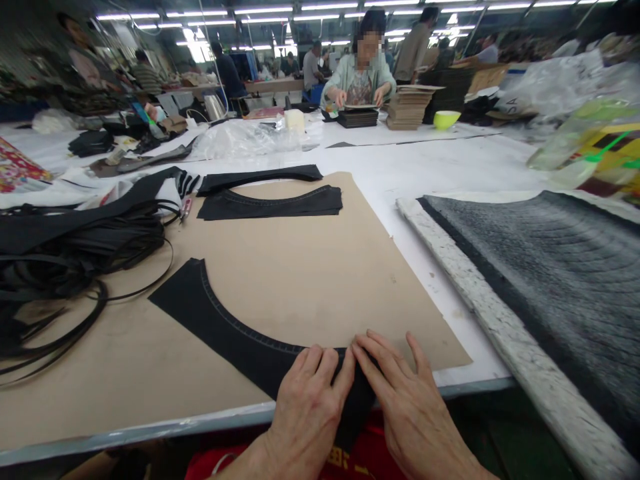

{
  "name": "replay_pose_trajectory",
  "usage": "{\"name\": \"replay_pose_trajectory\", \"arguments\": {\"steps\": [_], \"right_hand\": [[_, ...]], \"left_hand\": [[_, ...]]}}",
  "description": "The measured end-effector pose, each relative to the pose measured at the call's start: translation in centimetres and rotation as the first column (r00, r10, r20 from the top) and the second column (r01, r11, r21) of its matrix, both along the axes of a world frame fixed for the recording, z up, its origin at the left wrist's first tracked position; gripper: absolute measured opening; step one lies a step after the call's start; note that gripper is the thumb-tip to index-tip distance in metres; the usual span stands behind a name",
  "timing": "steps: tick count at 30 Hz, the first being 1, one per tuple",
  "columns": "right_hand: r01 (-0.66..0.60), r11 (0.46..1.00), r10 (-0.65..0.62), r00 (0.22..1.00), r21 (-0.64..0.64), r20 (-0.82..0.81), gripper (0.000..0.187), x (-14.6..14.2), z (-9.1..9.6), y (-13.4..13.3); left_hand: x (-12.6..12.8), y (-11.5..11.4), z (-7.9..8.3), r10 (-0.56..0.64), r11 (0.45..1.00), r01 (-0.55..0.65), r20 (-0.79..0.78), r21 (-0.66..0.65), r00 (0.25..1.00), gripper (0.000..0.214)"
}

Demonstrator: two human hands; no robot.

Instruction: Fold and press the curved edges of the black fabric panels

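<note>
A curved black fabric piece (235, 337) with a stitched-looking line along its inner edge lies across the brown board, its near end hanging over the table edge. My left hand (313, 400) has its fingers bent and closed on the curved edge. Right beside it, my right hand (405, 393) has thumb and forefinger together at the same edge, the other fingers stretched over the board. The two hands' fingertips meet there. Farther up the board lie more black curved pieces (275, 203), some stacked.
Brown board (300, 267) covers the near table. A heap of black strips (55, 247) sits at left, loops trailing onto it. At right is a white-edged slab (465, 293) with a dark grey surface. Across the table, a person (363, 73) handles a black stack (357, 118).
</note>
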State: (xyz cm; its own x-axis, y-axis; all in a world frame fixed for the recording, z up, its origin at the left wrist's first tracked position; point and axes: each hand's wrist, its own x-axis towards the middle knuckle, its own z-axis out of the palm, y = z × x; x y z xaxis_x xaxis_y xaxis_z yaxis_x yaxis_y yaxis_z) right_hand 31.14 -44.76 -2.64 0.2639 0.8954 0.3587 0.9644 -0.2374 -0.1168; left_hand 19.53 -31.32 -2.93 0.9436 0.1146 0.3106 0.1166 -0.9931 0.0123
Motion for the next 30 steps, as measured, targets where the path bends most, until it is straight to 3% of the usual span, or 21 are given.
{"name": "replay_pose_trajectory", "arguments": {"steps": [9, 19, 30], "right_hand": [[0.047, 0.999, -0.047, 0.999, 0.005, 0.023, 0.056, -0.4, -0.3, 0.0], [0.117, 0.993, -0.117, 0.991, 0.007, -0.072, 0.053, -1.0, -0.4, 0.4], [0.080, 0.996, -0.079, 0.996, -0.027, 0.046, 0.059, -0.7, -0.4, -0.2]], "left_hand": [[-0.1, 0.0, 0.1, -0.010, 1.000, 0.010, 0.015, -0.001, 1.000, 0.045], [-0.2, -0.1, -0.3, -0.007, 1.000, 0.007, 0.006, 0.015, 1.000, 0.046], [-0.4, 0.0, -0.5, -0.010, 1.000, 0.010, 0.033, 0.013, 0.999, 0.051]]}}
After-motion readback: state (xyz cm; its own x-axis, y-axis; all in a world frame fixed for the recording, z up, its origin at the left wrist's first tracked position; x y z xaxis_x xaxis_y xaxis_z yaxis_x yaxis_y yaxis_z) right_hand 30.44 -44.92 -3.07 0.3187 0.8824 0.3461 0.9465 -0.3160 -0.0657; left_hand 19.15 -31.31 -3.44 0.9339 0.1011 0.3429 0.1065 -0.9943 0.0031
